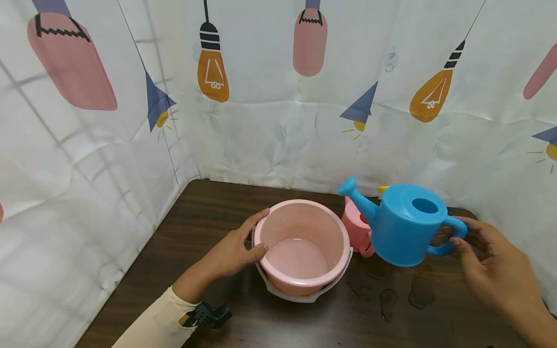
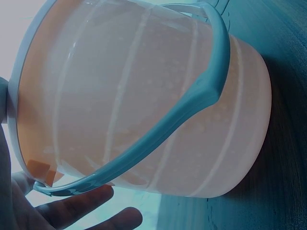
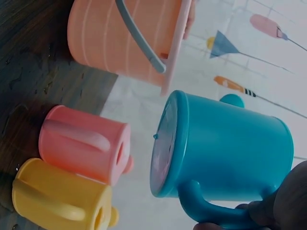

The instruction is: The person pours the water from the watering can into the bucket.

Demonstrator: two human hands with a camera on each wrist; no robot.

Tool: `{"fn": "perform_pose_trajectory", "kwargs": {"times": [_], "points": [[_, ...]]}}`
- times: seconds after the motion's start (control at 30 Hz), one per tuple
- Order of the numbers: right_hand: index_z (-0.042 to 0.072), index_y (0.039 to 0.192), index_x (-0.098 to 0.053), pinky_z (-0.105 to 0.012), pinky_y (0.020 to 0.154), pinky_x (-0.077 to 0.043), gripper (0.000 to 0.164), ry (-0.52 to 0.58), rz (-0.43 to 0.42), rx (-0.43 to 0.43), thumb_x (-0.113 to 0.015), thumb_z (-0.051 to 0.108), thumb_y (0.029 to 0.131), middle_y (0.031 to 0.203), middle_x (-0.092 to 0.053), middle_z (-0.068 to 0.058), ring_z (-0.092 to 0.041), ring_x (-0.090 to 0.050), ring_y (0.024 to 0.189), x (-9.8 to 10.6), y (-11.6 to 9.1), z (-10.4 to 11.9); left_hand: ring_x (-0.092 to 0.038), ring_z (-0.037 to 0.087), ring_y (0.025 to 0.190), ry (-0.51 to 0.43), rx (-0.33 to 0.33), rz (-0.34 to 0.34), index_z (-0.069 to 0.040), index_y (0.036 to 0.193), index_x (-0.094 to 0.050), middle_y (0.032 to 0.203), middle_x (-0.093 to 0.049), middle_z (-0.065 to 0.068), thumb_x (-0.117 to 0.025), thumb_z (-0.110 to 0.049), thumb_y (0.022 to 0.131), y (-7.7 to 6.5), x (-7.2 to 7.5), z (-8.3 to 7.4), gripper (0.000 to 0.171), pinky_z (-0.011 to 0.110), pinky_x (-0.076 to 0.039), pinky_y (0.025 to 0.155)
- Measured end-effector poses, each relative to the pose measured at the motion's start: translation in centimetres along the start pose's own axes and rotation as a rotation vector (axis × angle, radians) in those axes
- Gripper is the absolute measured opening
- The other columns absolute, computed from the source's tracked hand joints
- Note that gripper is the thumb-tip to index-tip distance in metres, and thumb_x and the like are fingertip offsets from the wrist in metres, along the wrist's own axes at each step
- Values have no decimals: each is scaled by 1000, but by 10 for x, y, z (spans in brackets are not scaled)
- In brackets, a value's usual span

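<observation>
A pink bucket (image 1: 300, 263) stands upright on the dark wooden table (image 1: 278, 328). My left hand (image 1: 230, 253) grips its left rim, thumb over the edge and fingers along the outside. The bucket's handle (image 2: 158, 129) hangs down against its outer wall. With my right hand (image 1: 500, 266) I hold a blue watering can (image 1: 406, 232) by its side handle, raised above the table to the right of the bucket. Its spout points left, its round top opening showing. In the right wrist view the blue can's underside (image 3: 165, 148) is clear of the table.
A pink watering can (image 3: 86, 143) and a yellow watering can (image 3: 62, 194) stand side by side, partly hidden behind the blue one in the head view. Water puddles (image 1: 421, 292) lie on the table. Patterned white cloth (image 1: 278, 140) hangs behind and to the left.
</observation>
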State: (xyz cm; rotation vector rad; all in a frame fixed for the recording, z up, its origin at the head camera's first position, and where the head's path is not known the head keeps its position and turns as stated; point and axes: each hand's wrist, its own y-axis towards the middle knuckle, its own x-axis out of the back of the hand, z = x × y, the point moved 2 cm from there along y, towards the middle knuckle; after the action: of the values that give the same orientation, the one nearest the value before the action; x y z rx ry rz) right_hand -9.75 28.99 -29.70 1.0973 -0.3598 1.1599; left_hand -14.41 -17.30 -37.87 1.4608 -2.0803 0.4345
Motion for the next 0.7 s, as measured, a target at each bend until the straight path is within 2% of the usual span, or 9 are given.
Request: {"fn": "perform_pose_trajectory", "kwargs": {"times": [0.07, 0.1, 0.17, 0.3, 0.7], "points": [[-8, 142, -49, 1, 67, -36, 46, -6, 13, 0, -62, -2, 99, 120, -62, -38, -19, -72, 95, -1, 0, 1, -61, 27, 118, -1, 5, 0, -38, 162, -25, 151, -49, 15, -65, -38, 96, 0, 0, 0, 77, 51, -50, 93], [-8, 143, -48, 0, 66, -36, 46, -11, 20, 2, -62, -2, 99, 120, -61, -38, -35, -72, 96, -1, 0, 1, -61, 28, 118, -1, 8, 1, -38, 162, -25, 151, -49, 15, -65, -38, 96, 0, 0, 0, 77, 52, -50, 93], [-7, 144, -48, -1, 64, -37, 47, -21, 32, 11, -62, -2, 99, 120, -61, -38, -60, -63, 96, -1, 0, 2, -61, 28, 119, -2, 12, 3, -38, 162, -25, 151, -48, 15, -65, -39, 95, 0, 0, 0, 77, 53, -50, 93], [-6, 143, -49, -6, 60, -40, 49, -37, 36, 47, -64, -5, 96, 117, -61, -35, -60, -64, 91, -1, 0, 4, -60, 28, 119, -1, 14, 3, -38, 162, -25, 152, -48, 15, -65, -41, 95, -1, 0, -1, 78, 53, -50, 94], [-5, 137, -55, 0, 70, -38, 50, -29, 44, 128, -71, -9, 90, 111, -65, -30, -52, -65, 90, -2, 2, 12, -60, 28, 119, -2, 9, 1, -38, 162, -25, 152, -48, 14, -64, -36, 96, 0, 0, 1, 77, 53, -50, 93]]}}
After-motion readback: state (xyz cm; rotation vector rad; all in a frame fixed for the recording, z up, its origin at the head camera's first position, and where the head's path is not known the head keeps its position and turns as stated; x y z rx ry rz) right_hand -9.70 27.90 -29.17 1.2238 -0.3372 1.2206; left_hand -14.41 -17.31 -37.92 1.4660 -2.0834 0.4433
